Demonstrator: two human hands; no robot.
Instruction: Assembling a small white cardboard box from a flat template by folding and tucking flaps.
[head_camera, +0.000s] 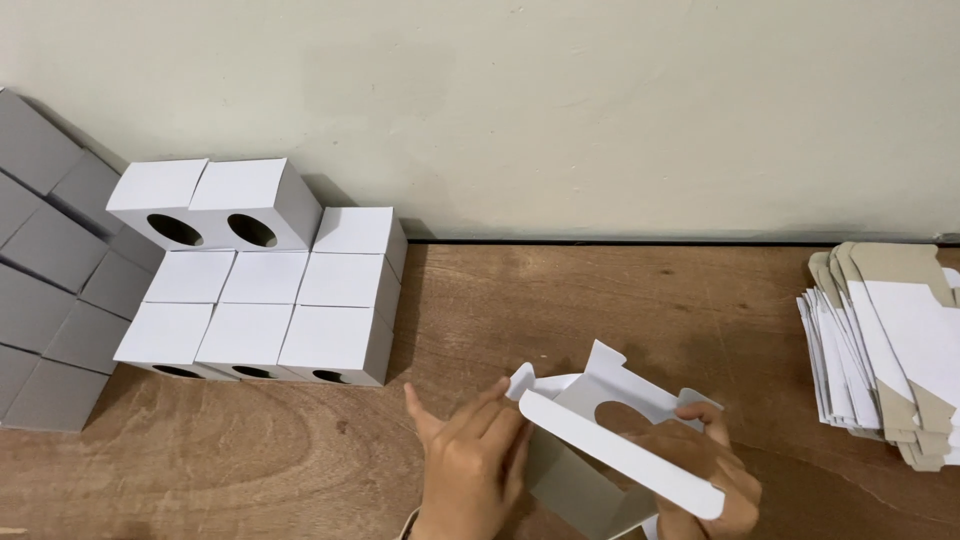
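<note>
The fingers (497, 420) of the left hand (468, 470) lie close together and press on a white flap of the half-folded box (610, 440). The right hand (715, 480) pinches the box from the other side, with its thumb in the round hole. The box sits low, just above the brown wooden surface (620, 300). To the left stand stacked finished boxes (265, 300). To the right lies a pile of flat cards (890, 345). Nothing is between them.
</note>
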